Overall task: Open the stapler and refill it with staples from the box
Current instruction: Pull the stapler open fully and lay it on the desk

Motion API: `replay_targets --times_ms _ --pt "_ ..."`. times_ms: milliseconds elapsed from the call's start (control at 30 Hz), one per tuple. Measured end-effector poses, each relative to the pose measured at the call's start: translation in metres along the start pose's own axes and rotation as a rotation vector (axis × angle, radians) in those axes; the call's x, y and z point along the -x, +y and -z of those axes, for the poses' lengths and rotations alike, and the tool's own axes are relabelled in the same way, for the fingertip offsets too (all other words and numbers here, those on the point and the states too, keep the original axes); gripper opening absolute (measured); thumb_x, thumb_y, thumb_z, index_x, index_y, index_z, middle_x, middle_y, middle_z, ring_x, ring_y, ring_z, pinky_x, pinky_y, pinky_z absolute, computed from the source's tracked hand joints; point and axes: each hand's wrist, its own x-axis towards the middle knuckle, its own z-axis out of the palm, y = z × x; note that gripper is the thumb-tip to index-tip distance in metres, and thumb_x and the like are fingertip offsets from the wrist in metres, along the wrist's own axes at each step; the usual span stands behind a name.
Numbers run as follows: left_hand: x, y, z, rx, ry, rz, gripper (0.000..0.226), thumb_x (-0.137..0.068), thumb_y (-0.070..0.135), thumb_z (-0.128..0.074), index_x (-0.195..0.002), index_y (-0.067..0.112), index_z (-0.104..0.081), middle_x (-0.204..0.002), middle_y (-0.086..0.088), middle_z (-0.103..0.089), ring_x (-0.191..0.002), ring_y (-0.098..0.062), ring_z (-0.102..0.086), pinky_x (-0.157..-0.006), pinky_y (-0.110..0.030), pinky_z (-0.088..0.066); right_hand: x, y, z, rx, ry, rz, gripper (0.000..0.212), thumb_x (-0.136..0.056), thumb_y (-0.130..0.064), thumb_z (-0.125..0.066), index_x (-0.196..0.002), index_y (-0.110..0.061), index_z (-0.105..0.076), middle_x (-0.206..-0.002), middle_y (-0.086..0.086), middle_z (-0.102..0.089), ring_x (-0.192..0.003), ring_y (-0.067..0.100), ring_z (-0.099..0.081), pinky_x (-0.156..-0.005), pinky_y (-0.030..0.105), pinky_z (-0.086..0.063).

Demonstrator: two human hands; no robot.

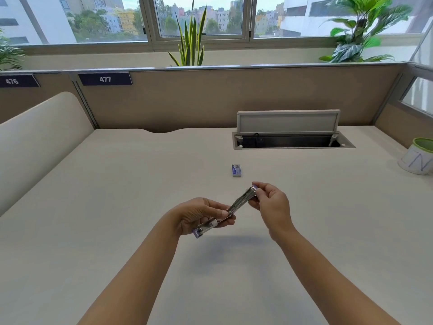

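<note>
A small metal stapler (236, 204) with purple plastic ends is held in the air above the desk, swung wide open into a long line. My left hand (201, 214) grips its lower part, with the purple end poking out below the palm. My right hand (271, 202) pinches the upper end between thumb and fingers. The small blue staple box (236, 170) lies flat on the desk, a little beyond my right hand and apart from it. Whether the box is open I cannot tell.
The beige desk (117, 207) runs to a partition at the back. A cable hatch (293, 141) stands with its lid up behind the box. A white and green pot (418, 158) sits at the right edge. A cream divider (39, 141) rises on the left.
</note>
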Motion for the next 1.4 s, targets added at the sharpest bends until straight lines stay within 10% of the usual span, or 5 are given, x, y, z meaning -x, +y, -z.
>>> replay_targets --times_ms 767,933,1100,1300,1400 --pt "0.005 0.004 -0.034 -0.137 0.276 -0.131 0.024 -0.067 -0.004 -0.076 -0.091 -0.004 -0.071 -0.085 -0.017 -0.069 -0.08 -0.023 -0.065 -0.075 -0.021 -0.057 -0.004 -0.009 0.004 -0.653 -0.013 -0.465 0.022 -0.098 -0.013 -0.039 -0.088 -0.004 -0.058 -0.088 0.017 -0.066 -0.081 0.023 -0.063 -0.077 0.031 -0.053" --pt "0.006 0.007 -0.054 -0.718 0.586 -0.322 0.039 -0.064 0.01 -0.081 -0.101 0.007 -0.068 -0.089 -0.011 -0.068 -0.068 -0.021 -0.061 -0.053 -0.022 -0.046 -0.004 -0.013 0.003 -0.946 -0.079 -0.686 0.046 -0.101 -0.027 -0.024 -0.091 0.003 -0.057 -0.076 0.021 -0.071 -0.085 0.031 -0.062 -0.084 0.039 -0.051" --pt "-0.005 -0.016 -0.069 -1.631 0.763 -0.922 0.053 -0.055 -0.004 -0.079 -0.105 0.002 -0.065 -0.079 -0.006 -0.065 -0.057 -0.02 -0.062 -0.048 -0.026 -0.054 -0.007 -0.017 0.001 -1.235 -0.093 -0.739 0.048 -0.1 -0.024 -0.022 -0.092 0.006 -0.06 -0.076 0.023 -0.07 -0.085 0.03 -0.064 -0.082 0.036 -0.052" --pt "-0.001 -0.012 -0.064 -1.414 0.771 -1.037 0.055 -0.052 -0.002 -0.085 -0.103 -0.002 -0.067 -0.089 -0.011 -0.072 -0.068 -0.023 -0.07 -0.063 -0.025 -0.057 -0.01 -0.02 0.006 -1.217 -0.123 -0.686 0.055 -0.1 -0.029 -0.02 -0.09 0.005 -0.063 -0.078 0.02 -0.071 -0.084 0.028 -0.066 -0.092 0.035 -0.05" --pt "0.002 -0.006 -0.068 -1.277 0.802 -1.016 0.056 -0.056 0.002 -0.084 -0.109 0.001 -0.066 -0.099 -0.012 -0.072 -0.083 -0.024 -0.07 -0.076 -0.026 -0.055 -0.011 -0.018 0.004 -1.154 -0.146 -0.673 0.052 -0.1 -0.027 -0.022 -0.088 0.003 -0.062 -0.071 0.02 -0.072 -0.069 0.029 -0.07 -0.072 0.035 -0.058"
